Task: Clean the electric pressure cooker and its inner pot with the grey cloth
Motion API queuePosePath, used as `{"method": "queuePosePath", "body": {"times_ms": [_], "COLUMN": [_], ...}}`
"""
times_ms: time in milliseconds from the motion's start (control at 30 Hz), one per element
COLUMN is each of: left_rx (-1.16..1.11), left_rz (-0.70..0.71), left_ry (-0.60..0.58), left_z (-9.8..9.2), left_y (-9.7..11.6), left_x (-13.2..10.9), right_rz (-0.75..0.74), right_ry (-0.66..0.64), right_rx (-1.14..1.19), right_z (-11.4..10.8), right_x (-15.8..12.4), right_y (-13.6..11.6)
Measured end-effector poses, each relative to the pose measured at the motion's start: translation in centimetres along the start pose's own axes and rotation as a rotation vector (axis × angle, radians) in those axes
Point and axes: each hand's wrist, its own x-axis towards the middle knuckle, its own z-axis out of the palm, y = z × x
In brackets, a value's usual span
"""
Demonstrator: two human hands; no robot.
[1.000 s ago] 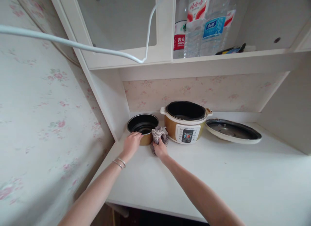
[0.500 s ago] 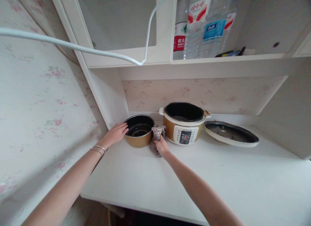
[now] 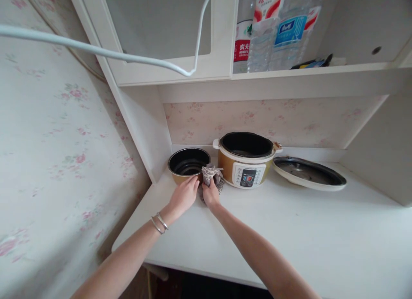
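Left of your right grip (image 3: 211,196), pinching a patterned cloth (image 3: 210,171), your left grip (image 3: 183,197), closure unclear, meets a black-lined pot (image 3: 187,162) whose apparent wiping calls for steadying.

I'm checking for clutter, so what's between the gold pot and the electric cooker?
The head view shows a bunched patterned cloth, held in the right hand, between the gold pot and electric cooker.

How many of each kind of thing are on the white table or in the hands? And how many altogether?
Gold pot, black inside: 1
Cooker with a button panel: 1
Upturned lid: 1
Patterned cloth, held in the right hand: 1
Total: 4
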Motion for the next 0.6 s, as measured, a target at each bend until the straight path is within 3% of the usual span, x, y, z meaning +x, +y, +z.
{"method": "queuePosePath", "body": {"times_ms": [100, 233, 333, 400, 500, 600], "left_rx": [-0.045, 0.055, 0.131, 0.111, 0.065, 0.088], "left_rz": [0.109, 0.048, 0.104, 0.137, 0.136, 0.102], "left_ry": [0.026, 0.079, -0.076, -0.200, -0.244, -0.225], "left_z": [-1.5, -3.5, -4.3, -4.6, -4.8, -4.1], "left_y": [-0.9, -7.6, -13.0, -15.0, -14.8, -11.9], "left_x": [1.2, 3.0, 3.3, 3.1, 3.1, 3.2], "right_rz": [-0.021, 0.009, 0.053, 0.063, 0.056, 0.079], "right_ry": [-0.004, -0.005, -0.012, -0.008, -0.021, -0.037], "right_rx": [0.014, -0.021, -0.038, -0.033, -0.040, -0.073], "right_z": [-1.1, -2.2, -2.4, -2.3, -1.9, -1.3], "right_x": [0.7, 2.0, 3.0, 3.3, 3.0, 2.2], "right_y": [0.1, 0.1, 0.0, 0.0, 0.0, 0.1]}}
